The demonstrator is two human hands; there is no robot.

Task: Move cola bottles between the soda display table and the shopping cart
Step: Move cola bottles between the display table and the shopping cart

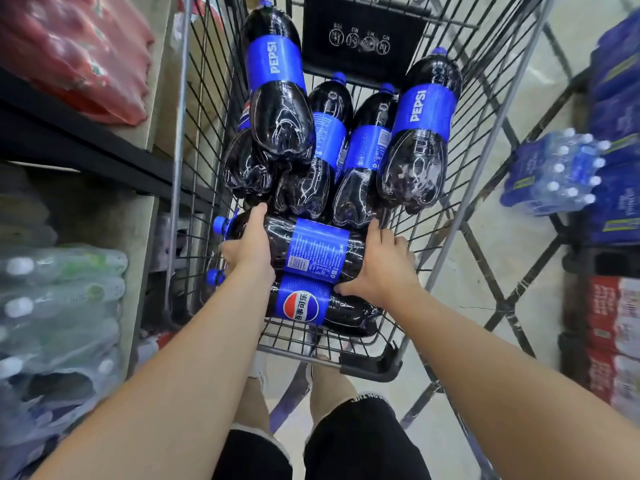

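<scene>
Both hands are on one cola bottle (313,249) lying crosswise at the near end of the shopping cart (460,188), its blue cap pointing to 9 o'clock. The left hand (247,245) wraps over the shoulder end with fingers curled over the far side, and the right hand (379,268) grips the base end, fingers curled over the top and thumb toward the label. A hand at each end keeps a heavy, round bottle level and stops it rolling. It rests on or just above a second sideways bottle (311,306) at 6 o'clock; whether it touches is hard to tell from here. The crosswise pair fits the narrow near end, while at 12 o'clock five more bottles (420,133) lie lengthwise, caps toward the far wall, piled against each other so the wire sides hold them. Packs of water (557,171) sit at 3 o'clock outside the cart
</scene>
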